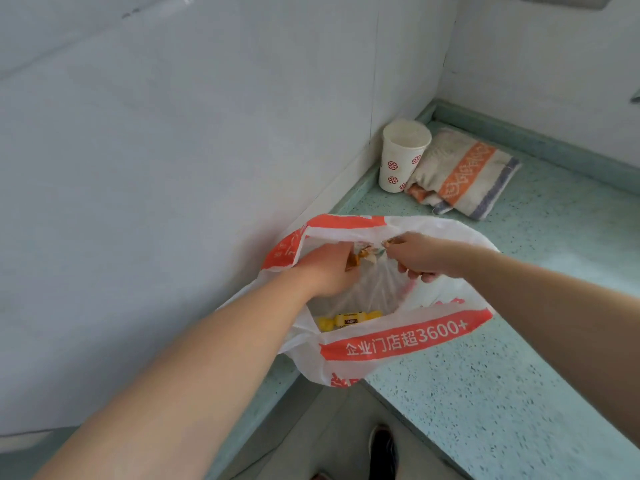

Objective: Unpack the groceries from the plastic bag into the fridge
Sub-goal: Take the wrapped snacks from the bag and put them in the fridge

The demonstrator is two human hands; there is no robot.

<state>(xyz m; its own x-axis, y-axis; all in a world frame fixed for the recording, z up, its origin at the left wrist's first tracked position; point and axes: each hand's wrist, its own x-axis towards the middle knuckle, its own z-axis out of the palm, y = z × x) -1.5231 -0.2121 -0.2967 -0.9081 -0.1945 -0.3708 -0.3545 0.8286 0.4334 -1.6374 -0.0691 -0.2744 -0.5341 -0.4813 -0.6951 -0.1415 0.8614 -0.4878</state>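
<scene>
Head-camera view looked down on a white plastic shopping bag with orange printed bands [391, 344], which sat at the near left corner of a pale green speckled countertop [519, 341], its lower part hanging slightly over the counter's front edge. Both of the person's bare arms reached into the bag's open mouth. The left hand [327, 268], at the bag's left rim, had its fingers curled around a small crinkled orange-and-clear wrapped packet [360, 256] inside the opening. The right hand [420, 256], at the bag's far right rim, pinched another part of the same clear wrapping between thumb and fingers, the remaining fingers curled underneath. Deeper in the bag, below the two hands, lay a yellow wrapped sweet-shaped package with a dark label [346, 320], seen through a thin clear inner film. Left of the bag rose a broad, plain white-grey panel [156, 168], its surface filling most of the frame on that side. Beyond the bag, in the counter's far corner, a white paper cup with red round motifs [401, 157] stood upright, touching a folded beige towel with orange and blue-grey stripes [464, 174] to its right. Below the bag, a dark shoe [381, 448] showed on the grey floor.
</scene>
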